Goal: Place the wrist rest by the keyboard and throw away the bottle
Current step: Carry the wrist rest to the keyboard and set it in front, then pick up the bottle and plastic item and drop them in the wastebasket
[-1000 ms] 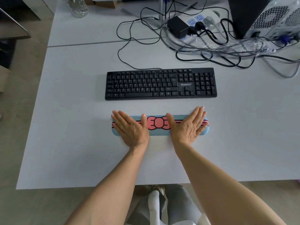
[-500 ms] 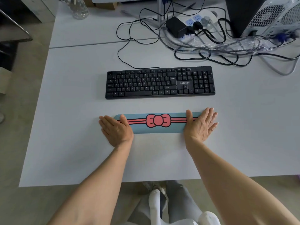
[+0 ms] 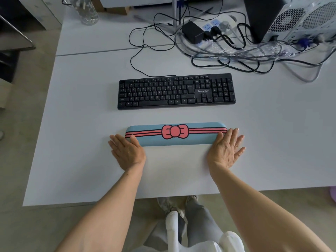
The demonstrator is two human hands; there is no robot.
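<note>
A long blue wrist rest (image 3: 175, 135) with a pink bow and stripes lies on the white table, parallel to the black keyboard (image 3: 176, 91) with a gap of bare table between them. My left hand (image 3: 127, 151) lies flat at the rest's left end, its thumb touching the edge. At the right end my right hand (image 3: 226, 149) lies flat too, thumb against the rest. Neither hand grips anything. A clear plastic bottle (image 3: 86, 10) stands at the far left back of the table, its top cut off by the frame.
The white table (image 3: 81, 124) has a seam across its back part. Tangled black cables (image 3: 227, 57), a power strip (image 3: 209, 30) and a computer tower (image 3: 294, 17) fill the back right. The table's front edge runs just below my wrists.
Both hands slid outward from the middle of the wrist rest to its two ends, uncovering the bow. The rest has stayed in about the same place.
</note>
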